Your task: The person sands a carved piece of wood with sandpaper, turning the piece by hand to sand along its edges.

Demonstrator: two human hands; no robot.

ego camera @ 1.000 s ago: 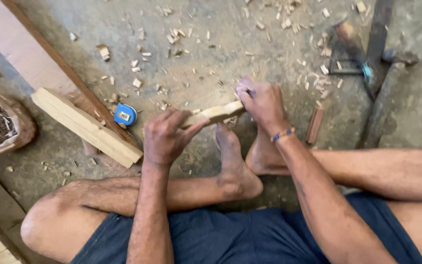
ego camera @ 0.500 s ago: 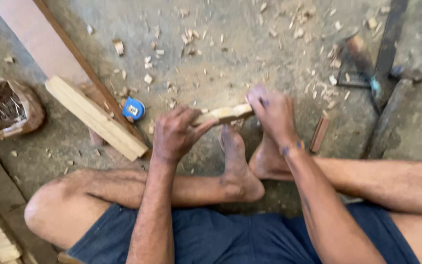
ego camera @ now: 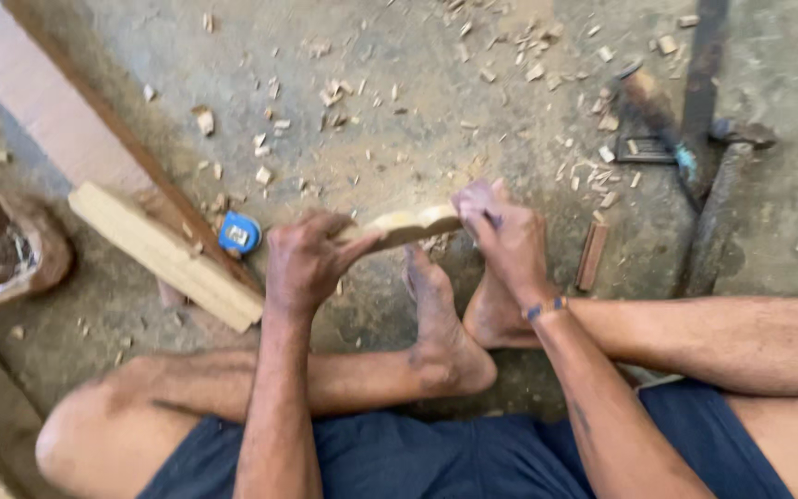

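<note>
1. Wood piece point(ego camera: 405, 227): small, pale and curved, held level above your bare feet point(ego camera: 445, 314), between your two hands, over the concrete floor point(ego camera: 399, 139).
2. Your left hand point(ego camera: 302, 261) is clenched around the near end of the wood piece, thumb lying along its top edge.
3. Your right hand point(ego camera: 507, 238) is closed at the far end, touching it; a dark, slim object shows between the fingers, too blurred to identify.
4. Blue tape measure point(ego camera: 238, 235) lies on the floor just beside a pale plank point(ego camera: 163, 256), left of your left hand.
5. Wood chips point(ego camera: 334, 92) are scattered across the floor beyond the hands.
6. Bag of nails point(ego camera: 4, 248) sits at far left, well apart.
</note>
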